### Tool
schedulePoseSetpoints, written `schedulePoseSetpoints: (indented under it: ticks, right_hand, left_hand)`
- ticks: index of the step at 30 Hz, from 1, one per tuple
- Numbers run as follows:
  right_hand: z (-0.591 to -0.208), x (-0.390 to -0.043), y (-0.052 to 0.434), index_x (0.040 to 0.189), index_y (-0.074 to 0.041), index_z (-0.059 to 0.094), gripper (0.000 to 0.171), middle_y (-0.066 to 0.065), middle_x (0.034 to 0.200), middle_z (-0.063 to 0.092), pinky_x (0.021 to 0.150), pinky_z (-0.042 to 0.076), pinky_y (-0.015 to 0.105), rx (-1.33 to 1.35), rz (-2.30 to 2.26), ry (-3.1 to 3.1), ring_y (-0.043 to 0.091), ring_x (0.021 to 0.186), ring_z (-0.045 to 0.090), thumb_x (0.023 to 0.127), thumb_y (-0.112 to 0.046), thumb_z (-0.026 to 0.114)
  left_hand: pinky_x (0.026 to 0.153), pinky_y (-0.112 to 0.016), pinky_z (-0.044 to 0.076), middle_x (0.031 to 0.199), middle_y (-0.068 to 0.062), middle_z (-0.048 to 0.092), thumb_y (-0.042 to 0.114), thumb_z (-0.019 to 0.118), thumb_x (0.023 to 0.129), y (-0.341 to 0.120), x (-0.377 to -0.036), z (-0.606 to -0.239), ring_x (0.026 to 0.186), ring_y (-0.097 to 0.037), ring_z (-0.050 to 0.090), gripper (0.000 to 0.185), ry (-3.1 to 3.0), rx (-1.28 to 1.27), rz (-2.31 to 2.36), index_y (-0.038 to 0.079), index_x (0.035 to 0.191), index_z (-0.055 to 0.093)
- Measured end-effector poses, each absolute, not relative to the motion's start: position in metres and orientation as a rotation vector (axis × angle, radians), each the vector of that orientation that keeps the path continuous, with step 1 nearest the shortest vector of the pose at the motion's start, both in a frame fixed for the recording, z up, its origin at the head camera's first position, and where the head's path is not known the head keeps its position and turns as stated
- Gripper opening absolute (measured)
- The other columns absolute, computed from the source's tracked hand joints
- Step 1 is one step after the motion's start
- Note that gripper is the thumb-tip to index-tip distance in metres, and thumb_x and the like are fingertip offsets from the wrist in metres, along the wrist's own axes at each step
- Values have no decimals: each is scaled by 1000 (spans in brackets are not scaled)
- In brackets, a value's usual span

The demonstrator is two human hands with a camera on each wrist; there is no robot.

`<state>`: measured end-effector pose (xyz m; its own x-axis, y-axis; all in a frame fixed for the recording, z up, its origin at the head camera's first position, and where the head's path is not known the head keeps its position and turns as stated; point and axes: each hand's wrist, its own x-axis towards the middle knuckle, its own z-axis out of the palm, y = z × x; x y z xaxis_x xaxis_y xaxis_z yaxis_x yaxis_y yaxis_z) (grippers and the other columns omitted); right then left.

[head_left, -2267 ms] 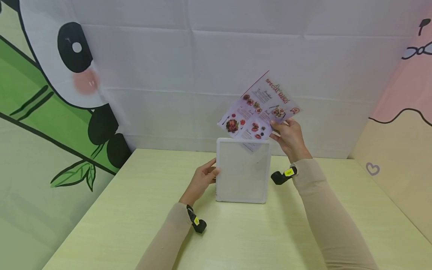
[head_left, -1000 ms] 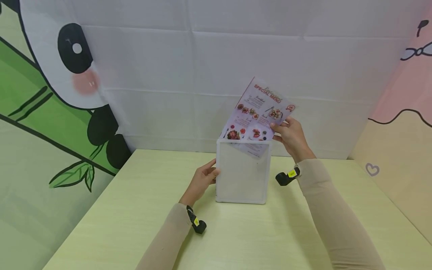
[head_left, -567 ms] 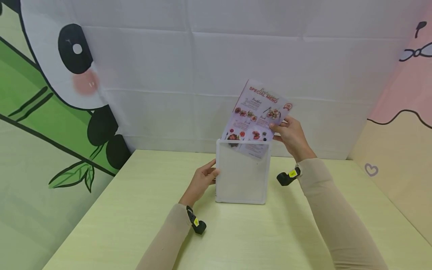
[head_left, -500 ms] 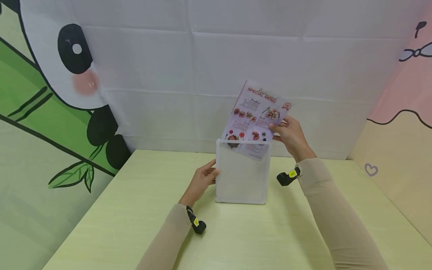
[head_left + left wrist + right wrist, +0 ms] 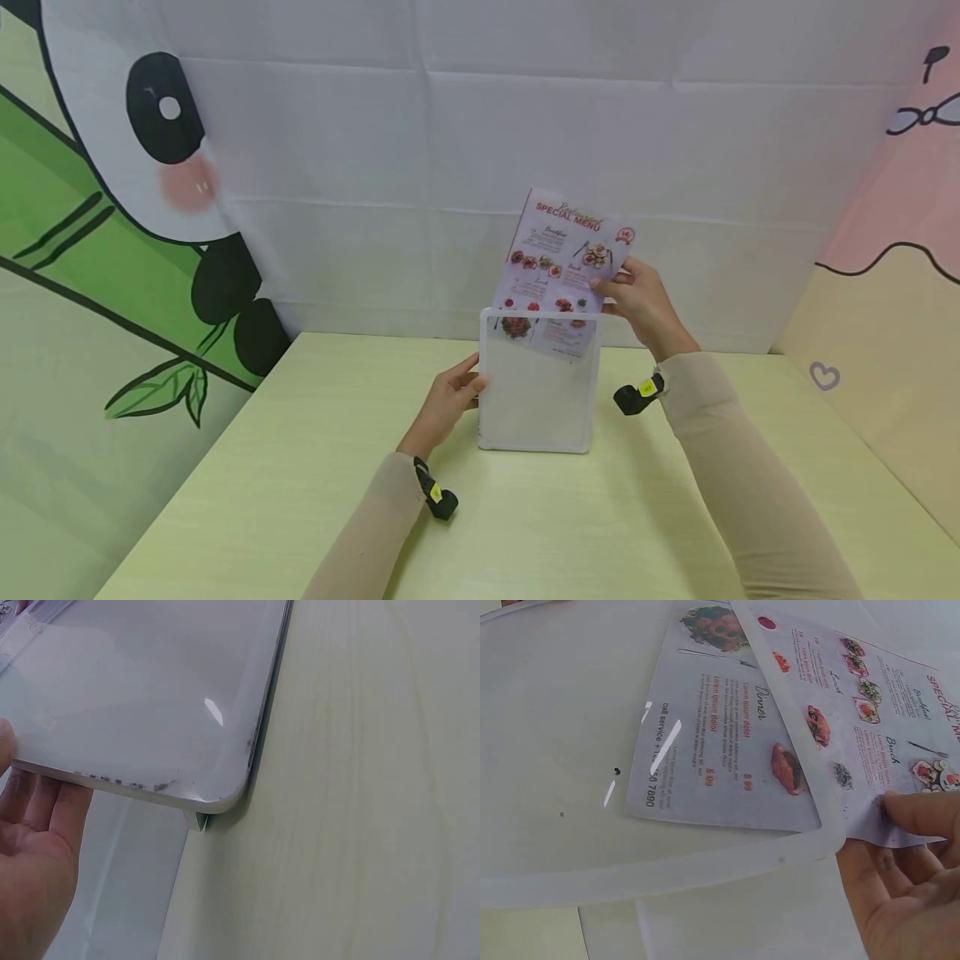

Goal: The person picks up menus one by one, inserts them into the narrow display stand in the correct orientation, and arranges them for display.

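Near the far edge of the pale green table [image 5: 300,467], about midway along it, a clear display stand [image 5: 538,400] with a white rim stands upright on its base. At the stand's left edge the left hand [image 5: 450,400] grips it, thumb on the front face and fingers behind; the left wrist view shows those fingers [image 5: 45,802] lying fairly straight against the back, beside the rounded lower corner where the rim is scuffed with dark specks. Above the stand's top right corner the right hand [image 5: 637,300] pinches a printed menu sheet [image 5: 558,267] by its right edge, thumb on the printed side and the other fingers curled behind it. This sheet, headed "SPECIAL MENU", leans to the left, and its lower part already sits inside the stand's top slot, showing through the clear front; the upper part rises free above the rim. From the right wrist view the "Dinner" section lies behind the panel while the thumb [image 5: 922,814] presses the paper just outside the rim. Behind the table hangs a white cloth backdrop [image 5: 480,150] with a panda print [image 5: 150,125] at the left
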<state>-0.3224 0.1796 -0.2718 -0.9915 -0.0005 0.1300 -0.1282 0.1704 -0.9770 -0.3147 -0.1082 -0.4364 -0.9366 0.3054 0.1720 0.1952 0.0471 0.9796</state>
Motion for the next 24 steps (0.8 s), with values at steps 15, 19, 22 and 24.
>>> schedulePoseSetpoints:
  ticks: [15,19,22,24]
  right_hand:
    - [-272,-322,179,134,-15,49,42,7,119,62,95,51,43,119,1987,-2300,20,103,61,99,-38,51]
    - [-271,-323,178,135,-19,45,40,8,119,62,92,52,43,102,1985,-2277,20,100,63,100,-39,49]
    - [-271,-323,178,134,-22,42,38,8,117,64,87,54,40,107,1979,-2265,20,97,64,101,-39,46]
    - [-271,-322,178,133,-23,41,36,6,114,64,83,54,38,108,1984,-2250,19,94,64,101,-39,45]
  left_hand:
    - [90,-40,55,130,-16,60,33,59,94,-108,-316,-437,109,-25,64,61,2209,524,2044,22,149,37]
    - [90,-40,55,130,-17,60,32,58,94,-109,-316,-437,110,-26,64,60,2208,522,2048,21,149,36]
    - [91,-40,55,130,-16,60,32,58,94,-109,-316,-437,111,-26,63,60,2205,516,2050,21,149,37]
    - [91,-40,55,131,-16,60,32,59,94,-109,-316,-438,111,-26,63,61,2208,517,2048,21,149,37]
